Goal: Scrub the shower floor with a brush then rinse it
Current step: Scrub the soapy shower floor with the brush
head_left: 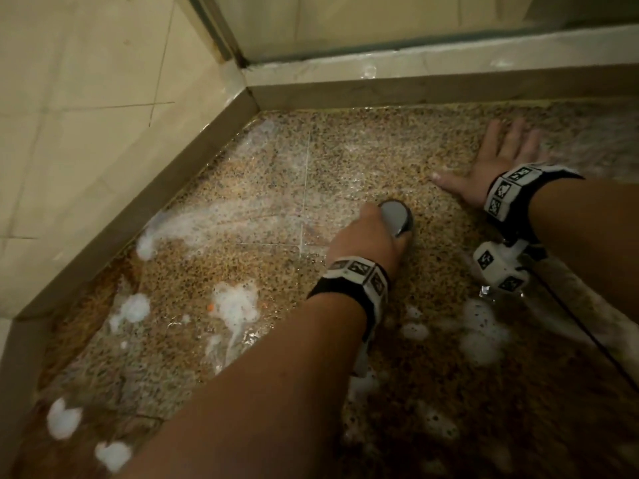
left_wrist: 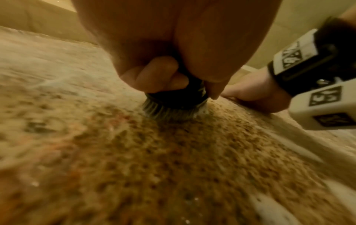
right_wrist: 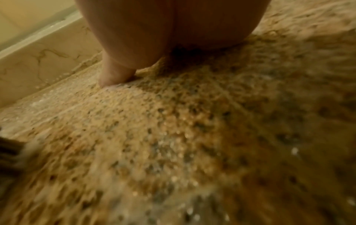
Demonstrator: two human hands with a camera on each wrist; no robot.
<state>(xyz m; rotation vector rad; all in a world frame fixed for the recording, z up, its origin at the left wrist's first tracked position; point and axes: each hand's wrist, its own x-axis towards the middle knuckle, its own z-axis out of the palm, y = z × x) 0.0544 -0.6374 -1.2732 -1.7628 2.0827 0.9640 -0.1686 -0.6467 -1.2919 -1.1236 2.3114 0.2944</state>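
On wet shower floor (head_left: pixel 345 150), left hand (head_left: pixel 363 240) clutches brush (left_wrist: pixel 175 103); right hand (head_left: pixel 501 160) spread flat.

Round brush (left_wrist: pixel 176 105) bristles-down on wet floor (head_left: pixel 276 174)

We find the brush (head_left: pixel 397 217) standing bristles-down on the shower floor (head_left: pixel 345 160), near its middle, with the left hand (head_left: pixel 363 240) on top of it. The right hand (head_left: pixel 498 160) lies flat on the floor to the right of the brush and farther back, toward the curb (head_left: pixel 415 88). Foam patches (head_left: pixel 235 305) lie on the floor left of and nearer than the brush. The wall (head_left: pixel 86 115) stands along the floor's left edge and meets the curb at the far corner.
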